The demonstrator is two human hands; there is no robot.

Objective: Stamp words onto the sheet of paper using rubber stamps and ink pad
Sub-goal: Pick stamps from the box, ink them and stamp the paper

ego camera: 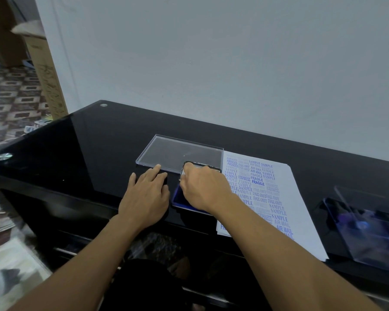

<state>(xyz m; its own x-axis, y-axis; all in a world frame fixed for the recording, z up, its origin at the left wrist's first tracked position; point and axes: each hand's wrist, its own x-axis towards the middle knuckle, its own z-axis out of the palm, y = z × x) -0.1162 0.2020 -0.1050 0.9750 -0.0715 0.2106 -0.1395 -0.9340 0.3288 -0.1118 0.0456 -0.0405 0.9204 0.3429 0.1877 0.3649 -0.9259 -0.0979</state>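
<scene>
On the black table [99, 142], near its front edge, lies the ink pad [178, 197], a blue pad in a clear-rimmed case, mostly covered by the right hand [203, 187]. That hand sits over the pad's far half with its fingers curled down round a black-edged stamp [208, 166]. Only the stamp's far rim and a pale bit at its left end show past the knuckles, and whether its face touches the ink cannot be told. Just left of the pad, the left hand [147, 194] lies palm down on the table, fingers straight and slightly spread, gripping nothing. What lies under its fingertips cannot be made out, black on black. Beyond the pad, close against the stamp's far rim, a clear lid [177, 151] lies flat. Just right of the pad, partly under the right forearm, is the paper [301, 209], a white sheet whose side nearer the pad is crowded with blue words: SAMPLE, AIR MAIL, FRAGILE, FAX OUT, AMENDED, EXPRESS. Well right of the pad, past the paper, stands a clear box [373, 239] with blurred bluish things inside. Far left of the pad, off the table, 1 cardboard box [47, 75] stands on patterned floor.
</scene>
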